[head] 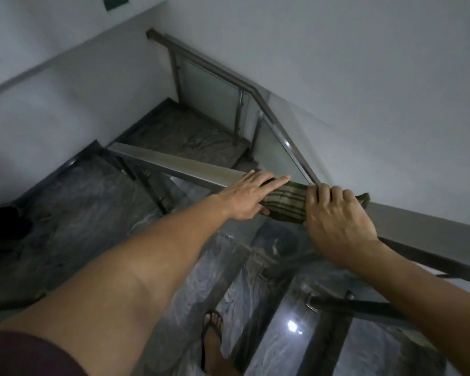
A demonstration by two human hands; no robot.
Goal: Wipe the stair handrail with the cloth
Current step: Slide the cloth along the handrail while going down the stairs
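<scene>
A flat grey handrail (174, 162) runs across the middle of the head view and turns at a corner near the centre right. Over that corner lies a green cloth (285, 202) with pale stripes. My left hand (251, 196) rests flat on the cloth's left end, fingers stretched out and pressing it to the rail. My right hand (337, 221) is curled over the cloth's right end and the rail, gripping both. A small tip of cloth sticks out beyond my right knuckles.
A second railing section (282, 131) with glass panels rises from the corner toward a far post. Dark marble steps (92, 213) descend below the rail. My sandalled foot (212, 340) stands on a step. A dark round container (6, 226) sits at the left. White walls surround the stairwell.
</scene>
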